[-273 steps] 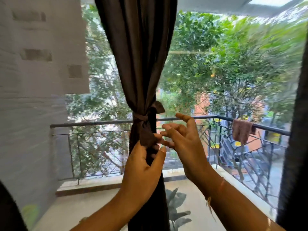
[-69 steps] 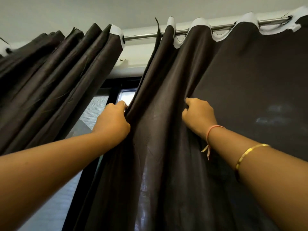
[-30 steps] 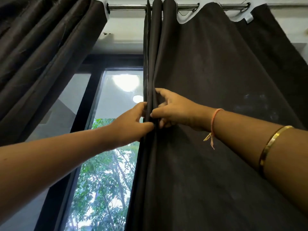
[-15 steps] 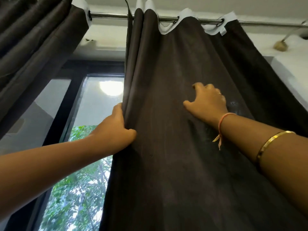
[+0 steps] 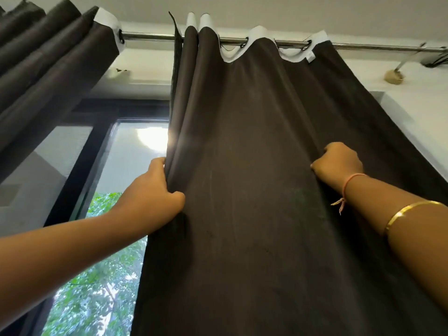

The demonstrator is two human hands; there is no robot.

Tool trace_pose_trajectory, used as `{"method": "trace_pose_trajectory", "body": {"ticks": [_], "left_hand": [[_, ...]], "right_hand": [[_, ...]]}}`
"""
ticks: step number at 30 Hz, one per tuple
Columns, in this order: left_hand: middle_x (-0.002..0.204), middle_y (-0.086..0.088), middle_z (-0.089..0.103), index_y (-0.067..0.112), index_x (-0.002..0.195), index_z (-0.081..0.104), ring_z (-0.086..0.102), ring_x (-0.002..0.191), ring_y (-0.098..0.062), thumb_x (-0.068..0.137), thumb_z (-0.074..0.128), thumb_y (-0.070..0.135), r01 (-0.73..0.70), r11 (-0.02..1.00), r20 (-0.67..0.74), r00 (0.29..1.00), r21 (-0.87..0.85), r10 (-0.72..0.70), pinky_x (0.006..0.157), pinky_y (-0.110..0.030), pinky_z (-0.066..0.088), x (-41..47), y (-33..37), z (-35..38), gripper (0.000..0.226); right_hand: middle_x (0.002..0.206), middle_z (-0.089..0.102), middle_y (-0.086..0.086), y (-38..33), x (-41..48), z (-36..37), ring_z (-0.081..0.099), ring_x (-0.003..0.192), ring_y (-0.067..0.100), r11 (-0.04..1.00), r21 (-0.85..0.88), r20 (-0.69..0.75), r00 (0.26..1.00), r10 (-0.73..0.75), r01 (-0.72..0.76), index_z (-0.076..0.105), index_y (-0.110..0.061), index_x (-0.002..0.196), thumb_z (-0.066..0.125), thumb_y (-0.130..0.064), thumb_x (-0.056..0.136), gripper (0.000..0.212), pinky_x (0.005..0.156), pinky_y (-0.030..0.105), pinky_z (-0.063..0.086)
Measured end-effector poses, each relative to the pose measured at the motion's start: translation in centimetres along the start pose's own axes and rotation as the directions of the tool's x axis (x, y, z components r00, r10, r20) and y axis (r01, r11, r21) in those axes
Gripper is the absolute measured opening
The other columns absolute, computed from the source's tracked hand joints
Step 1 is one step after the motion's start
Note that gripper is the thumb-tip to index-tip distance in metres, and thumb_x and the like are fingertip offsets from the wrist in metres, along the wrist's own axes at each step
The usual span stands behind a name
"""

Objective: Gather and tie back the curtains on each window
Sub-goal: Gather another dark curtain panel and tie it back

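A dark brown curtain [image 5: 247, 166] hangs spread from a metal rod [image 5: 150, 36] and fills the middle and right of the head view. My left hand [image 5: 155, 190] grips the folded left edge of this curtain, fingers wrapped behind the pleats. Further right, my right hand [image 5: 339, 166] clutches a fold of the same fabric, knuckles toward me. A second dark curtain [image 5: 48, 61], bunched in pleats, hangs at the upper left.
A black-framed window [image 5: 80, 170] shows between the two curtains, with green trees [image 5: 97, 287] outside. A white wall [image 5: 412, 112] and a rod bracket [image 5: 394, 75] are at the upper right. The ceiling is close above the rod.
My right hand has moved further right across the curtain and now clutches a fold. My left hand keeps its grip on the left edge. The view has tilted slightly.
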State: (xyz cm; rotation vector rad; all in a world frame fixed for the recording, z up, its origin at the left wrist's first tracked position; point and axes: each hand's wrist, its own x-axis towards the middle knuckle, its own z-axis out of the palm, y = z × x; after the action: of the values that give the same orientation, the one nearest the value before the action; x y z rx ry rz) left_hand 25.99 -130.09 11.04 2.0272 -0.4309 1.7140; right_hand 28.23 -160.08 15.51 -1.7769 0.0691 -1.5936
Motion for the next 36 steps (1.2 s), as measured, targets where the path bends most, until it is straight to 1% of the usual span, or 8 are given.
{"method": "trace_pose_trajectory", "body": {"ticks": [8,13,16,20,25,28,31,36], "left_hand": [[0.100,0.004,0.040,0.048,0.141,0.006,0.049,0.070,-0.011,0.075,0.058,0.006,-0.078,0.990,-0.026,0.996,0.115,0.081,0.056,-0.022,0.040,-0.8,1.2,-0.3,0.094],[0.110,-0.012,0.045,0.019,0.113,0.058,0.055,0.085,-0.036,0.080,0.055,0.014,-0.065,0.913,-0.045,0.995,0.403,0.090,0.070,-0.037,0.045,-0.7,0.2,-0.8,0.034],[0.108,-0.027,0.053,-0.003,0.104,0.060,0.056,0.090,-0.042,0.086,0.052,0.003,-0.024,0.938,-0.089,0.994,0.346,0.058,0.073,-0.042,0.042,0.1,-1.1,-1.9,0.020],[0.095,-0.019,0.059,0.004,0.084,0.064,0.056,0.079,-0.033,0.087,0.052,0.017,0.001,0.986,-0.134,0.991,0.164,0.021,0.066,-0.041,0.042,-0.5,-1.7,-3.2,0.018],[0.071,-0.022,0.060,-0.002,0.075,0.064,0.058,0.069,-0.037,0.071,0.036,0.063,0.014,1.000,-0.218,0.976,0.011,-0.011,0.060,-0.046,0.046,-2.1,0.9,-2.5,0.070],[0.100,-0.009,0.060,0.012,0.097,0.068,0.059,0.081,-0.022,0.064,0.049,0.077,0.017,0.992,-0.186,0.982,0.121,0.006,0.067,-0.034,0.046,-2.3,2.3,-1.4,0.075],[0.120,-0.005,0.047,0.018,0.123,0.056,0.057,0.095,-0.024,0.073,0.064,0.051,0.024,0.958,-0.140,0.990,0.285,0.017,0.080,-0.032,0.045,-2.0,2.9,-0.3,0.060],[0.097,0.000,0.039,0.020,0.093,0.060,0.045,0.074,-0.019,0.079,0.061,0.033,0.014,0.952,-0.141,0.990,0.305,0.031,0.069,-0.029,0.034,-1.9,4.3,0.9,0.019]], "right_hand": [[0.110,0.060,0.018,-8.0,-5.5,3.1,0.055,0.103,0.040,0.866,0.026,-0.023,0.866,-0.499,0.499,0.055,-0.004,0.095,0.050,-0.011,0.084,0.014,0.077,0.038,0.042],[0.109,0.063,0.014,-15.5,-10.5,4.7,0.057,0.103,0.033,0.675,0.295,0.050,0.694,-0.718,0.676,0.059,-0.010,0.093,0.052,-0.012,0.085,0.011,0.075,0.030,0.041],[0.113,0.064,0.013,-18.0,-12.5,5.6,0.059,0.106,0.030,0.623,0.366,0.145,0.619,-0.772,0.691,0.062,-0.008,0.104,0.054,-0.013,0.086,0.020,0.075,0.028,0.041],[0.091,0.058,0.011,-17.1,-12.6,5.7,0.056,0.092,0.028,0.609,0.490,0.264,0.559,-0.786,0.624,0.053,-0.011,0.078,0.056,-0.014,0.083,0.007,0.071,0.027,0.036],[0.065,0.056,0.004,-14.0,-11.1,5.2,0.056,0.056,0.017,0.639,0.687,0.387,0.571,-0.724,0.344,0.052,-0.015,0.064,0.044,-0.014,0.091,0.028,0.057,0.025,0.043],[0.066,0.054,0.000,-12.2,-9.3,3.8,0.053,0.041,0.001,0.684,0.691,0.468,0.576,-0.671,0.235,0.060,-0.008,0.087,0.040,-0.011,0.094,0.022,0.038,0.012,0.040],[0.083,0.064,0.001,-10.2,-7.3,2.7,0.063,0.074,0.012,0.726,0.634,0.431,0.659,-0.617,0.266,0.062,-0.009,0.116,0.044,-0.011,0.091,0.031,0.050,0.015,0.046],[0.122,0.058,0.015,-6.0,-4.2,1.5,0.054,0.112,0.034,0.844,0.208,0.109,0.846,-0.522,0.494,0.062,-0.011,0.119,0.054,-0.018,0.084,0.036,0.096,0.039,0.046]]}}
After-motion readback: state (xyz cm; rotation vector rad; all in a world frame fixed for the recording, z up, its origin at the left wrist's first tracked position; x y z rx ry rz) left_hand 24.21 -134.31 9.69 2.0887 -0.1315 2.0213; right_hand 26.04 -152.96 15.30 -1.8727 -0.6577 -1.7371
